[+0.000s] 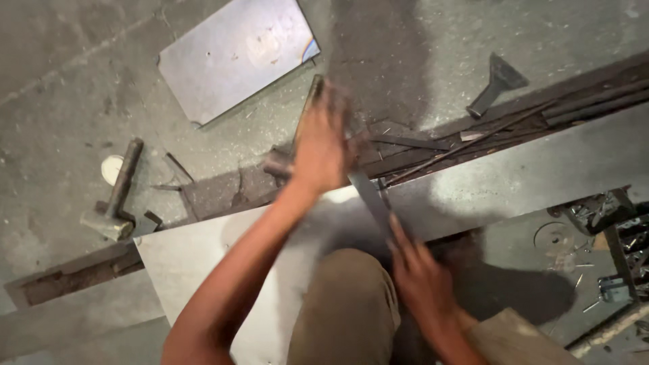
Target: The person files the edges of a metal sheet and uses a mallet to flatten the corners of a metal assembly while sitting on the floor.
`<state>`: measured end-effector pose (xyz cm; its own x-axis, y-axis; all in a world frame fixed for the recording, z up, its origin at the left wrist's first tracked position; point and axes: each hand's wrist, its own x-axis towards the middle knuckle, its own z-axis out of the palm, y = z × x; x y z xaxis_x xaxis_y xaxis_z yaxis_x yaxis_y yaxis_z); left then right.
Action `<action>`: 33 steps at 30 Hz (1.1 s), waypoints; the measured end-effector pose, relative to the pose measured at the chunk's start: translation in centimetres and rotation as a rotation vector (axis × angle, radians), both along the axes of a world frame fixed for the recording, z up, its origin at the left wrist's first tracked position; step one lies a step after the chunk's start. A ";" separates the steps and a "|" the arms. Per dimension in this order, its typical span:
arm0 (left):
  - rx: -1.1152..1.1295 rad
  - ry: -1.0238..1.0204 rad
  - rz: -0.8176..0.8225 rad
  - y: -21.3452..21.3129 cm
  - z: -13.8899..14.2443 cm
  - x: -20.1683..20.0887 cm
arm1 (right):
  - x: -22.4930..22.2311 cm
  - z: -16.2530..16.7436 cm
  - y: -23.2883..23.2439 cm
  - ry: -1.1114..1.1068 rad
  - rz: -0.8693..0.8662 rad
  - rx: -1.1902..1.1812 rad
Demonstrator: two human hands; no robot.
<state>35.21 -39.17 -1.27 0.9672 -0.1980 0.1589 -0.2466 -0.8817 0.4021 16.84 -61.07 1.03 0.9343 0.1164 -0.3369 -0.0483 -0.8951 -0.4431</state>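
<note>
Grey concrete floor (61,81), dusty and scattered with metal shavings; dim light, a dark shadow near the top edge.

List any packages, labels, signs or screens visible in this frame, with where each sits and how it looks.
None in view: no package, label, sign or screen shows.
What lies there is bare metalwork: a grey metal sheet on the concrete floor at upper left, a hammer at left, and a flat metal strip between the left hand and the right hand.
</note>
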 end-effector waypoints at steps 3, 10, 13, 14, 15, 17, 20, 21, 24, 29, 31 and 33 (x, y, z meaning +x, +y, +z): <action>-0.145 0.286 -0.208 -1.7 -0.1 -5.6 | -3.6 3.9 -2.2 -0.243 0.184 0.061; -0.012 0.236 0.107 4.6 -4.0 6.4 | 8.6 1.9 4.1 -0.050 0.145 -0.122; 0.002 0.200 0.221 6.7 -5.2 9.8 | 9.8 -2.0 5.0 -0.007 0.052 -0.140; 0.004 0.215 0.223 6.4 -5.2 8.7 | 8.2 -2.6 4.2 0.005 0.034 -0.151; -0.034 0.298 0.211 5.4 -5.1 6.4 | 5.4 -2.4 2.8 -0.077 0.079 -0.156; -0.035 0.257 -0.006 2.0 -4.3 -0.3 | -1.1 -0.4 -0.7 -0.251 0.179 -0.114; -0.021 0.014 -0.085 -1.2 -3.7 -7.2 | -6.6 3.1 -4.1 -0.049 0.043 0.054; -0.034 -0.016 -0.099 -1.1 -3.9 -7.2 | -6.4 3.6 -4.2 0.091 0.021 -0.034; -0.017 0.226 -0.125 2.3 -5.0 -0.9 | 0.3 2.0 -1.3 0.030 0.216 -0.242; -0.008 -0.051 0.076 5.7 -3.8 8.1 | 7.1 -3.6 3.2 -0.174 0.009 -0.111; -0.077 0.172 0.137 3.5 -2.5 5.2 | 3.0 -3.0 1.7 -0.121 -0.050 -0.066; -0.114 0.282 0.030 0.6 -1.5 -0.6 | -2.7 -0.6 -1.0 -0.051 -0.083 -0.051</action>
<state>34.62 -38.59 -2.74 0.9815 -0.1651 -0.0969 -0.0858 -0.8320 0.5482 14.16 -62.11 0.47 0.9561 0.0215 -0.2923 -0.1022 -0.9103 -0.4012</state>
